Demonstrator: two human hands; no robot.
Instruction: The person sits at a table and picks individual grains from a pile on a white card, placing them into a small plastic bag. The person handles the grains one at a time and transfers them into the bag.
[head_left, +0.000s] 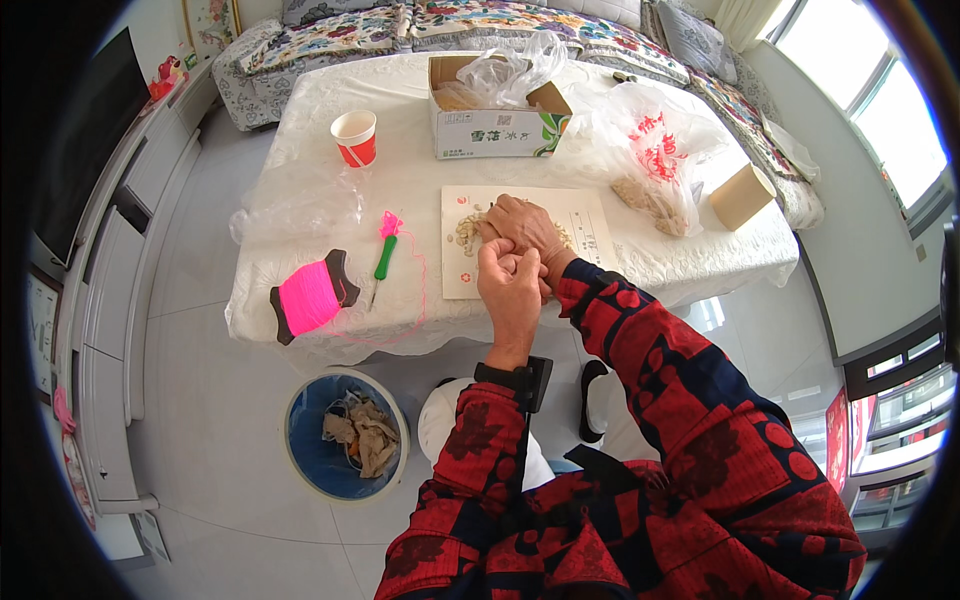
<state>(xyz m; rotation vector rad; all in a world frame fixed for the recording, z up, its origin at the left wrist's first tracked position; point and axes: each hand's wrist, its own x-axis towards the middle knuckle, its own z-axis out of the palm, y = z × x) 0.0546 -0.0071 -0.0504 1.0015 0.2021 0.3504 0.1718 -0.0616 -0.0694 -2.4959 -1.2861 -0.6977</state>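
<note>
My right hand (523, 227) rests over a pile of small pale seeds or beans (467, 234) on a flat cream board or booklet (456, 279) that bears writing. My left hand (512, 287) is just below it, thumb and fingertips drawn together, touching or nearly touching the right hand. Whether either hand holds a seed is hidden by the fingers. To the left lie a green-handled hook tool (385, 257), a small tuft of pink yarn (391, 223) and a dark winder wound with bright pink yarn (310, 298).
Beyond the board stands a cardboard box (491, 135) with plastic bags. A red and white paper cup (355, 140) is at the back left. On the right are a plastic bag with brown contents (652, 199) and a tan cylinder (742, 196). Below the tablecloth stands a blue-lined bin (304, 442).
</note>
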